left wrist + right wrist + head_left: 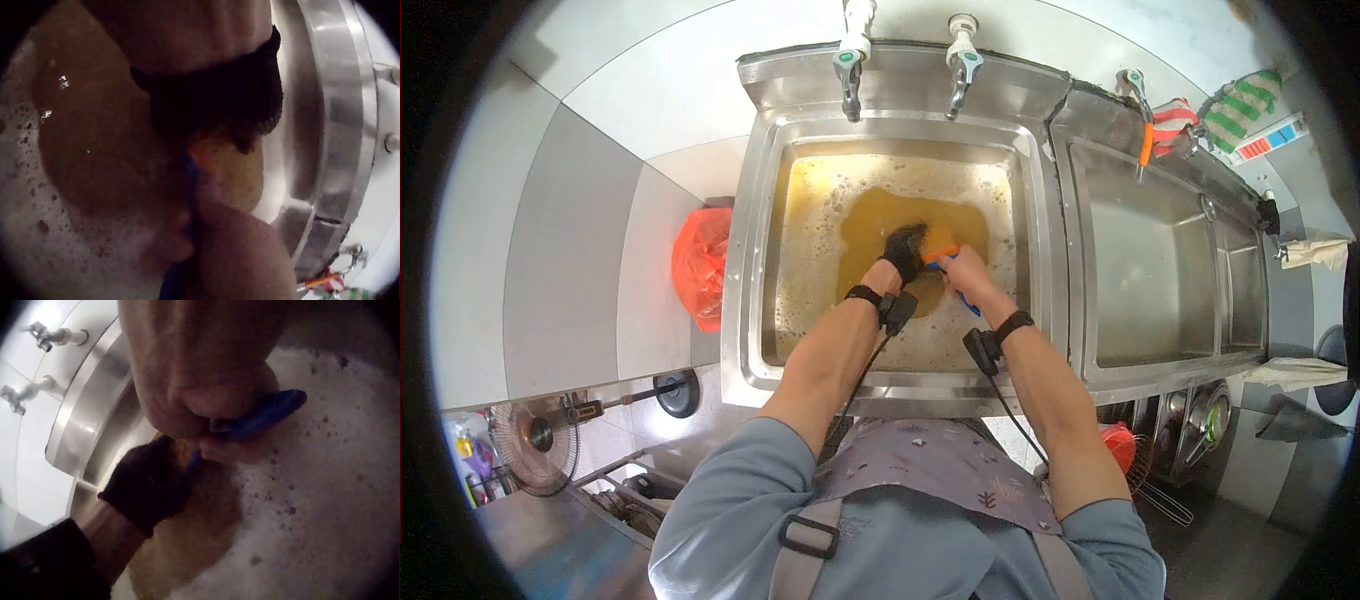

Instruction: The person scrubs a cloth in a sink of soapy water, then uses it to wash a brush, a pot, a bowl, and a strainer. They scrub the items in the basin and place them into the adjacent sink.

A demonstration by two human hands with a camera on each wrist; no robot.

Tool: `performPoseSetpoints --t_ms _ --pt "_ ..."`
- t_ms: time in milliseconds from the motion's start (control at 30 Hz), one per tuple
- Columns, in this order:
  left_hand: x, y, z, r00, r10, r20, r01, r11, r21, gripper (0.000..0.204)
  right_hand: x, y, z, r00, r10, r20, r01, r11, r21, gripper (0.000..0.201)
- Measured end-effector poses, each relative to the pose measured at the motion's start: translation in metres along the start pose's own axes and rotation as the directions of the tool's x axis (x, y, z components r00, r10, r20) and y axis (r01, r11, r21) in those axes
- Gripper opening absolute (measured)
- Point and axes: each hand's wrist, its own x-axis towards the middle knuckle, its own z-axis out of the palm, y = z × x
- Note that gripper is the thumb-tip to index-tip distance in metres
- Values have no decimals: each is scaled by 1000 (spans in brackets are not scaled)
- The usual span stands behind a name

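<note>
Both hands work close together over the middle of a steel sink basin (775, 240) holding murky brown, foamy water. My left hand (903, 252) wears a black glove. Its fingers reach down at the water, mostly hidden, and I cannot tell what they hold. Just to the right, my bare right hand (968, 275) grips a tool with a blue handle (269, 417) and an orange part (941, 256). The handle's end sticks out behind the fist. The orange part points toward the gloved fingers, and its working end is hidden there.
Two taps (850, 80) jut over the basin's back edge. A second sink (1150, 345) with cloudy water adjoins on the right, under a tap with an orange hose (1146, 145). A red plastic bag (701, 268) stands left of the basin. A fan (538, 436) is at lower left.
</note>
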Motion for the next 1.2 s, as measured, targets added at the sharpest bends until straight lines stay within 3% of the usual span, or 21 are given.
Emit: performPoseSetpoints --t_ms 67,100,167,200,233,300,333,367,400,433,467,500,567,600,667,733,833,1000,1100,1133,1200 --pt "9 13 -2 983 170 -65 -171 985 -12 47 4 4 3 997 26 72 -24 999 -25 34" --pt "13 21 1 984 167 -66 -169 986 -13 47 -7 -11 2 996 28 -79 -38 991 -127 32" --pt "19 39 5 879 -473 -59 410 814 -411 45 -27 -40 -6 975 10 -223 -63 970 -233 31" --pt "21 40 -2 878 -475 -56 413 812 -413 45 -38 -55 -12 984 -25 -177 -27 958 -284 32" --pt "28 32 -11 899 -409 158 437 866 -243 42 -43 -61 -17 989 -61 -133 13 942 -334 33" --pt "22 15 -22 983 33 182 -72 974 213 39 -52 -64 -23 987 -112 -119 69 947 -314 36" --pt "22 13 -20 983 35 181 -74 974 212 39 -52 -65 -26 980 -167 -105 131 948 -290 39" --pt "23 9 -19 972 -122 202 197 891 -409 37 -44 -61 -26 979 -173 -107 135 947 -292 39" --pt "17 7 -17 920 -228 318 385 388 -837 36 -32 -46 -21 972 -115 -203 77 979 -189 38" --pt "14 3 -12 855 -228 465 394 -297 -870 35 -26 -43 -21 955 -49 -293 27 996 -79 38" --pt "12 0 -6 856 -228 464 393 -296 -870 35 -22 -39 -24 955 -50 -293 28 996 -79 38" --pt "10 0 -1 965 -170 198 218 107 -970 38 -22 -43 -31 985 113 -126 -95 985 143 40" --pt "8 -6 1 999 1 -47 -42 475 -879 41 -24 -54 -39 971 228 70 -238 912 334 41" --pt "3 1 -14 998 63 -14 -58 781 -622 36 -28 -58 -38 955 279 98 -296 913 283 41" --pt "7 5 -18 993 111 39 -96 959 -266 32 -33 -57 -26 937 329 120 -349 909 230 41" --pt "9 6 -13 993 7 116 9 991 -130 33 -42 -54 -9 971 1 -239 -58 970 -235 39" --pt "9 7 -4 975 -145 171 169 976 -140 35 -50 -62 -23 994 -37 -106 7 963 -269 40" --pt "-1 17 -20 988 -117 98 149 871 -469 38 -34 -32 -24 985 -119 -127 92 975 -201 38" --pt "-7 52 -42 983 -180 43 156 683 -714 40 -27 -28 -27 980 -147 -137 113 968 -226 36" --pt "-6 66 -51 939 -296 177 306 480 -822 41 -32 -33 -30 981 -145 -130 101 950 -297 36" --pt "-1 65 -53 959 -248 135 282 798 -533 44 -39 -46 -30 988 -113 -103 67 926 -372 36"
